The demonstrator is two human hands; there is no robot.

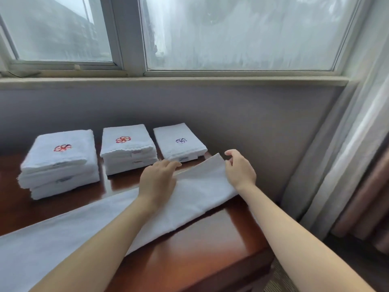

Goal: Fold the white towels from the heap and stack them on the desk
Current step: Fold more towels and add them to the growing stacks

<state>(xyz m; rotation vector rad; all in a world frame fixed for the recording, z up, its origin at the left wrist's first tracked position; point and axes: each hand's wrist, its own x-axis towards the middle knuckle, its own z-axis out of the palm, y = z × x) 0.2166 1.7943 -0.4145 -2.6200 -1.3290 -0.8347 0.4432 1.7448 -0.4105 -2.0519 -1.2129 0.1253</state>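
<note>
A long white towel (88,226), folded lengthwise, lies diagonally across the brown desk (200,245), from the lower left to the far right corner. My left hand (156,180) rests flat on its far part with fingers straight. My right hand (240,167) hovers at the towel's raised far end with fingers loosely curled; whether it touches the cloth I cannot tell. Behind them stand three stacks of folded white towels: a left stack (60,163) with a red emblem, a middle stack (128,148) with a red emblem, and a right stack (180,142) with a purple emblem.
A grey wall (231,114) and a window sill (168,82) run behind the desk. A curtain (362,165) hangs at the right. The desk's right edge drops off just past my right forearm.
</note>
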